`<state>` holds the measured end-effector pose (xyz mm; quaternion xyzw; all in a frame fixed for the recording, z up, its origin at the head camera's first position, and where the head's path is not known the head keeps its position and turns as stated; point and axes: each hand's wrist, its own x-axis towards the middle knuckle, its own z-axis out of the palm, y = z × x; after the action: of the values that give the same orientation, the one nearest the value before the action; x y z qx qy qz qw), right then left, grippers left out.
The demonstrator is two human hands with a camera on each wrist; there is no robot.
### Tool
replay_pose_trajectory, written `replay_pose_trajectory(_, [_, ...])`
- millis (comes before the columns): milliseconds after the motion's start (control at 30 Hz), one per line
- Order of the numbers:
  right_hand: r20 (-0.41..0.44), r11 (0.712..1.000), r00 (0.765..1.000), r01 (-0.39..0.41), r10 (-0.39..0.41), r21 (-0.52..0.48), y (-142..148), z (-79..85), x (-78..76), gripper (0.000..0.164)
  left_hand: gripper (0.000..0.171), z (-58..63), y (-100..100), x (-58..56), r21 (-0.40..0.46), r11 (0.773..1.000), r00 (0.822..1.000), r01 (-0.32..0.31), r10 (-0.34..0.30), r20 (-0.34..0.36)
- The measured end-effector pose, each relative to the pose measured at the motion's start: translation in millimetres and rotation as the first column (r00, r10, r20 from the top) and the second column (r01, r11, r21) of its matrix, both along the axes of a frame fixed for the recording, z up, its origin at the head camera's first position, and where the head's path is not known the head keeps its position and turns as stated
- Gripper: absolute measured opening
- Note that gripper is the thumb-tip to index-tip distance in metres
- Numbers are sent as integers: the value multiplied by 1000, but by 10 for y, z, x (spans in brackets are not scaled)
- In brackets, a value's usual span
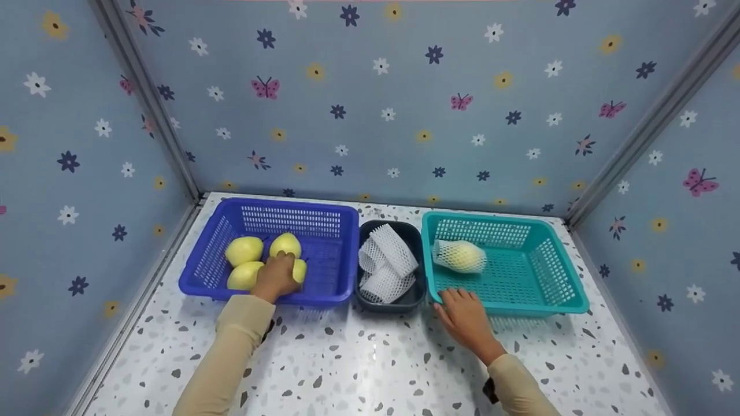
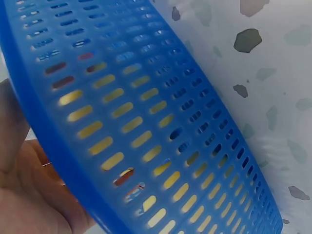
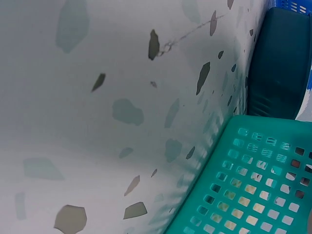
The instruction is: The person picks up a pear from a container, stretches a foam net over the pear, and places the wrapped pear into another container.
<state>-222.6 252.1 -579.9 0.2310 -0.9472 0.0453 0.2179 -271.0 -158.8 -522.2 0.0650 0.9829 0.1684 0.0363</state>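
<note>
My left hand [image 1: 277, 278] reaches over the near rim of the blue basket [image 1: 329, 299] and grips a yellow pear [image 1: 299, 270], mostly covered by the fingers. More yellow pears [image 1: 244, 251] lie beside it. The left wrist view shows this hand [image 2: 39, 195] behind the slotted basket wall, yellow showing through the slots. My right hand [image 1: 465, 320] holds the near rim of the teal basket [image 1: 537, 307], fingers hooked over it; brown patches show through its holes in the right wrist view. Inside lies one pear in a white foam net [image 1: 461, 256].
Between the baskets stands a dark bin [image 1: 384, 308] holding several white foam nets [image 1: 393, 251]. All three containers sit side by side on a speckled white table [image 1: 347, 358]. Flower-patterned walls [image 1: 381, 86] close off the back and both sides.
</note>
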Motion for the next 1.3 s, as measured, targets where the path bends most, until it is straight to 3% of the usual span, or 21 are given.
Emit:
replay_pose_trajectory(433, [0,1000,1000,-2,2,5,-4,15,7,29,63,88,166,101,93,994,978,52,-32,-205])
replay_pose_trajectory(667, [10,1000,1000,5,-5,15,-7,15,14,32,66,142,280,157,173,979,939,105,-41,-341])
replay_pose_trajectory(900, [6,1000,1000,12,-12,5,-14,20,9,29,71,198,457,193,244,955,906,168,-52,-420])
replay_pose_trajectory(1033, [-13,1000,1000,-3,4,8,-10,15,10,30,72,220,588,235,294,931,876,218,-54,-480])
replay_pose_trajectory(1100, [-17,1000,1000,-7,8,11,-10,16,14,30,73,236,659,268,327,915,869,237,-49,-492])
replay_pose_trajectory(1300, [-2,1000,1000,5,-5,9,-13,15,12,30,74,258,882,367,442,848,867,294,-42,-497])
